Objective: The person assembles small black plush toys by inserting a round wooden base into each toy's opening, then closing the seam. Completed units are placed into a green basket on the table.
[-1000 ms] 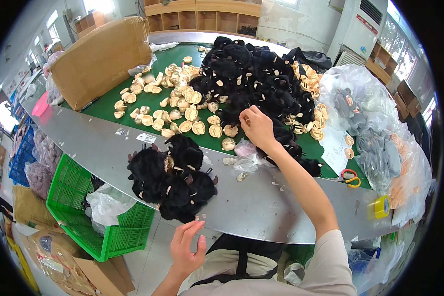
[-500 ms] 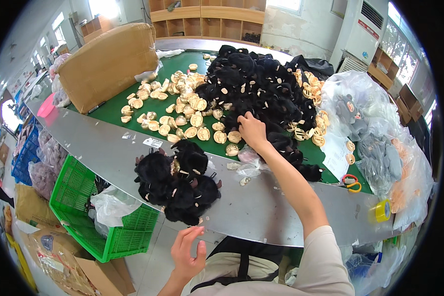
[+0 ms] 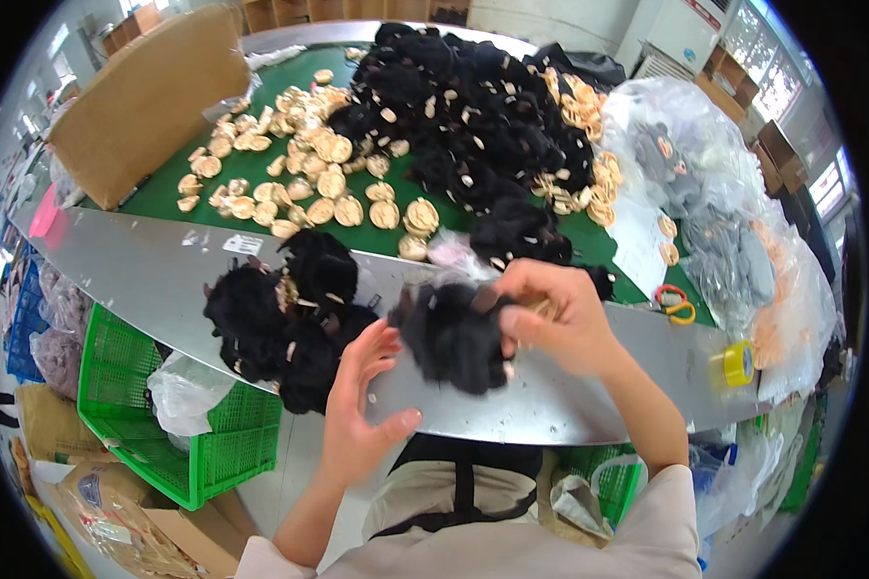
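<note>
Between my two hands hangs a black plush piece (image 3: 451,336), slightly smeared by motion. The fingers of my right hand (image 3: 555,314) pinch its right edge. My left hand (image 3: 362,400) is open just to its left, fingers and thumb spread, with nothing in it. Left of that hand lies a small cluster of black plush pieces (image 3: 285,309) on the metal table edge (image 3: 164,253). A large heap of the same black pieces (image 3: 473,116) covers the green tabletop farther back. Round cream and gold plastic shells (image 3: 330,181) are scattered left of the heap.
Beige plastic parts (image 3: 603,183) lie right of the heap. Clear bags of grey plush (image 3: 710,232) fill the right side, near scissors (image 3: 676,304) and a yellow tape roll (image 3: 738,364). A cardboard box (image 3: 150,101) stands back left. A green crate (image 3: 208,473) sits below the table.
My right hand has come back from the heap toward me with a black plush piece. My left hand has risen beside it. The view has tilted lower, shifting the table up.
</note>
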{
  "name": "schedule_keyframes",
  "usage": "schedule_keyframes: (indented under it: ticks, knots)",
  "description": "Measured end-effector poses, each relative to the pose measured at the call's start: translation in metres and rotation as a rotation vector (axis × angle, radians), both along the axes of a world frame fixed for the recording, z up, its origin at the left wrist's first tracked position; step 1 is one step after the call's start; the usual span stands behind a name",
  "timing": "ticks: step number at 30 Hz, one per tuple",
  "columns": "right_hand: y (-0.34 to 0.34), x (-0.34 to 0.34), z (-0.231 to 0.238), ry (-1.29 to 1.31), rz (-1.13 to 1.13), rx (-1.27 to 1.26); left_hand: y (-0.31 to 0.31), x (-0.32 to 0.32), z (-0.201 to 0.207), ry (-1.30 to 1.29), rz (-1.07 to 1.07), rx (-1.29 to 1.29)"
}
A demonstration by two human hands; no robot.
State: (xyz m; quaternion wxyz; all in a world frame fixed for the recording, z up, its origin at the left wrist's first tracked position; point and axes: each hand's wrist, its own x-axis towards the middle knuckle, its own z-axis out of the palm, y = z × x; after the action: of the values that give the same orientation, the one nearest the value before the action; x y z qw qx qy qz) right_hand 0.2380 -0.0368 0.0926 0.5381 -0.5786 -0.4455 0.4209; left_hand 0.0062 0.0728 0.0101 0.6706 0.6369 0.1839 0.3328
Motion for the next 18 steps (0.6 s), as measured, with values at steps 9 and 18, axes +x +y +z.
schedule_keyframes:
  ticks: [9, 18]
  knots:
    - [-0.047, -0.056, -0.065, 0.234, -0.349, 0.01, -0.035, 0.017, -0.02, -0.193, -0.269, -0.746]
    - [-0.048, -0.098, -0.097, 0.392, -0.575, 0.11, -0.042, 0.009, -0.028, -0.029, 0.001, -0.662]
